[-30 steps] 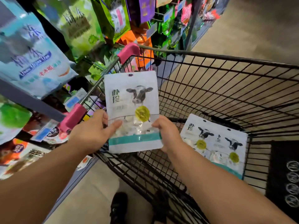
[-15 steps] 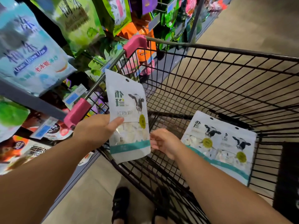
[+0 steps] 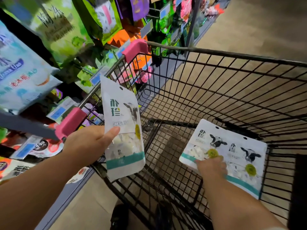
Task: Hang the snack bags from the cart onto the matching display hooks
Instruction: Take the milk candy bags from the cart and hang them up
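My left hand [image 3: 88,143] holds a white snack bag with a cow picture and a teal band [image 3: 123,130] upright over the near left corner of the black wire cart [image 3: 232,90]. Two more cow bags [image 3: 235,151] lie overlapping inside the cart at the right. My right hand [image 3: 211,166] is down in the cart, resting on the lower edge of the left one of those bags; whether its fingers grip the bag is blurred. The display hooks with hanging snack bags [image 3: 54,30] fill the left side.
The cart's rim has pink corner guards [image 3: 136,48]. Blue price tags [image 3: 58,112] stick out from the hooks on the left. My shoes [image 3: 119,216] show on the tan floor below the cart. A dark object [image 3: 299,188] sits at the right edge.
My right hand let go of the held bag and moved right and down onto the bags in the cart. My left hand alone keeps the bag, now turned edge-on.
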Motion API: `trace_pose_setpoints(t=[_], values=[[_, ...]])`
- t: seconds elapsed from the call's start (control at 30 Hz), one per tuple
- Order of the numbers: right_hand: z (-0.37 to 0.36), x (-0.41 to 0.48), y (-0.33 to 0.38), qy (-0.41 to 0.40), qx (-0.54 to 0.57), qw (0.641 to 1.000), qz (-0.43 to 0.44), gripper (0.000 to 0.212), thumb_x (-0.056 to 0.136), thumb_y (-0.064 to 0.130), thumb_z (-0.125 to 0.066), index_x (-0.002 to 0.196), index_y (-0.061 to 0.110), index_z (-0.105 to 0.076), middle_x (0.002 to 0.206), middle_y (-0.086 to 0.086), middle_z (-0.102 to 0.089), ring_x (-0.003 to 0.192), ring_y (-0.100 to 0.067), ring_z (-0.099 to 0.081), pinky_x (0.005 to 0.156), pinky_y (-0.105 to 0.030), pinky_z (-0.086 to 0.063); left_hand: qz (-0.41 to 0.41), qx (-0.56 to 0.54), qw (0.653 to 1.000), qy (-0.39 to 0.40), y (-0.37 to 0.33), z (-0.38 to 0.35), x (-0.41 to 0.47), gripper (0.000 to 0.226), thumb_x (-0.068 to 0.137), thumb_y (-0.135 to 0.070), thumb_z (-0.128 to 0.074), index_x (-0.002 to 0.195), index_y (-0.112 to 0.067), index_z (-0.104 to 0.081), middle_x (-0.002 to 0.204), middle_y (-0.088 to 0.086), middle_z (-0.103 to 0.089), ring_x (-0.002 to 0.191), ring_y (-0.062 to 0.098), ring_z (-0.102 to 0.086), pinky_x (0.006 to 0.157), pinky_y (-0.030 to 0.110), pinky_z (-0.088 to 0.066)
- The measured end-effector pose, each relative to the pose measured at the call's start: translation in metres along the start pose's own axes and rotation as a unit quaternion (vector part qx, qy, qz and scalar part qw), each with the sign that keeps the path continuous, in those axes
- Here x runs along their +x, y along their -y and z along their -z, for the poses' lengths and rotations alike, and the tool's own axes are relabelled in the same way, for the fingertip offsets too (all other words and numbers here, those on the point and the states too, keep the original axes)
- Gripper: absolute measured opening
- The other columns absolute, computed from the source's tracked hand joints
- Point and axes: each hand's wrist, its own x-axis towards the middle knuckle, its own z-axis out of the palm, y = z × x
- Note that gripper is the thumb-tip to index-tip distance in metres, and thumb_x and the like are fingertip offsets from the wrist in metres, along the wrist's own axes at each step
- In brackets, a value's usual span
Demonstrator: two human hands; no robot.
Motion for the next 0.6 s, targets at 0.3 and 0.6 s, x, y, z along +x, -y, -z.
trace_pose_setpoints(t=[0.3,0.6], values=[[0.0,0.007,0.026,0.108,0.243,0.963,-0.036,0.103,0.068,0.032,-0.087,0.145,-0.002,-0.029,0.136,-0.019,-0.049,0.118,-0.034,-0.053,0.089,-0.038,-0.049,-0.021,0.011,0.999,0.027,-0.006,-0.007,0.018,0.058,0.085,-0.074,-0.018,0.073,-0.038,-0.061,0.075,-0.009,-0.065,0.079,0.016,-0.061,0.081,0.035,-0.049],[0.029,-0.015,0.039,0.127,0.23,0.961,0.092,0.043,0.076,0.03,-0.079,0.111,0.011,-0.065,0.097,-0.005,-0.065,0.083,-0.024,-0.063,0.071,-0.028,-0.05,-0.007,0.045,0.998,0.049,-0.026,-0.002,0.022,0.062,0.079,-0.074,-0.011,0.087,-0.037,-0.06,0.087,-0.009,-0.065,0.089,0.02,-0.059,0.083,0.034,-0.045]])
